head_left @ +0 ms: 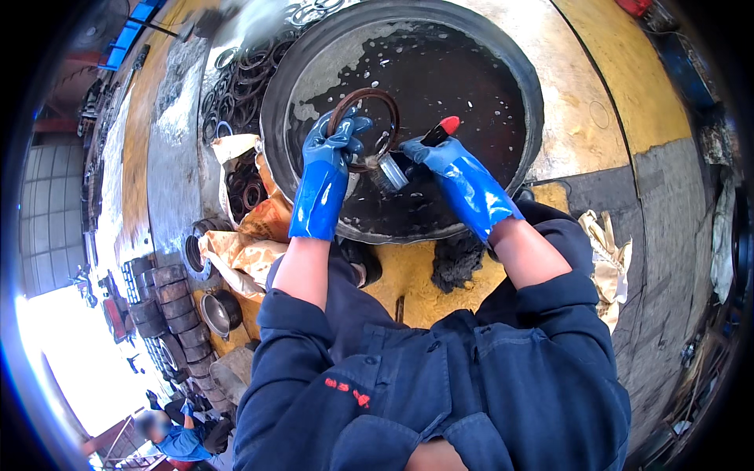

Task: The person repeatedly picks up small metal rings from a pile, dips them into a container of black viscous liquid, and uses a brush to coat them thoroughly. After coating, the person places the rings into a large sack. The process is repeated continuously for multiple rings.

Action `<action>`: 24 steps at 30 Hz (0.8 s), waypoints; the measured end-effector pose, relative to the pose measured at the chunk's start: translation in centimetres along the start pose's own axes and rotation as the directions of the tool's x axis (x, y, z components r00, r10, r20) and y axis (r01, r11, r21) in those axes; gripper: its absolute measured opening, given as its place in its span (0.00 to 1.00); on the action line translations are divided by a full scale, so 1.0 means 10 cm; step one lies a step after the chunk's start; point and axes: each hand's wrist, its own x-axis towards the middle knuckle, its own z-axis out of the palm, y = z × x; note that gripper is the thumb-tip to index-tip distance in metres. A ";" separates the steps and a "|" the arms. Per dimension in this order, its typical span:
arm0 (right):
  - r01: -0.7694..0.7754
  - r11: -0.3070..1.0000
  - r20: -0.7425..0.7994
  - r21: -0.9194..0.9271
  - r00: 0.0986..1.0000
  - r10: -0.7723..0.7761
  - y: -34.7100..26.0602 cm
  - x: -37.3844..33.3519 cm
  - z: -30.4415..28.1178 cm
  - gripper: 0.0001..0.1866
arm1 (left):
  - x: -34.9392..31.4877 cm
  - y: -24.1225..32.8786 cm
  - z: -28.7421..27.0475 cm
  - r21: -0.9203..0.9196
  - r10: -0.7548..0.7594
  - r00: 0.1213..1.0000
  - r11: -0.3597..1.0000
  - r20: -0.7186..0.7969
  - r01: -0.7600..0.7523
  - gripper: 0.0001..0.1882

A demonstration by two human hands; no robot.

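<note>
In my left hand (pixel 333 141), gloved in blue rubber, a brown metal ring (pixel 397 118) is gripped at its left side. My right hand (pixel 441 155), in a matching glove, is closed round a paintbrush (pixel 448 125) whose black handle ends in a red tip. Its metal band and pale bristles (pixel 390 174) point down and left, by the ring's lower right edge. Ring and brush are both over a wide round black basin (pixel 537 118) holding dark liquid with small pale flecks.
Many dark rings (pixel 250 74) lie left of the basin. A torn sack (pixel 236 149) there holds more rings. Stacked cylindrical parts (pixel 177 298) and a metal bowl (pixel 221 312) stand at lower left. A crumpled paper sack (pixel 609 263) lies right. Another person (pixel 181 439) is at far lower left.
</note>
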 end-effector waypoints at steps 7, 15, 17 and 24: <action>-0.038 0.995 -0.007 -0.088 0.999 0.038 -0.27 -0.13 -0.12 0.23 | 0.09 0.05 -0.23 -0.308 -0.003 0.999 0.951 0.047 0.017 0.18; 0.200 0.918 0.186 -0.343 0.972 -0.142 -0.55 -0.22 -0.12 0.23 | 0.14 -0.07 -0.35 0.299 0.165 0.986 0.940 0.029 -0.166 0.22; 0.286 0.808 0.174 -0.515 0.958 -0.228 -0.45 -0.16 -0.20 0.20 | 0.03 0.15 -0.13 0.820 0.471 0.870 0.433 0.148 -0.374 0.30; 0.489 0.218 0.335 -0.844 0.800 -0.497 -0.37 -0.20 -0.04 0.14 | -0.16 0.32 0.19 0.799 0.001 0.830 0.271 0.558 -0.537 0.22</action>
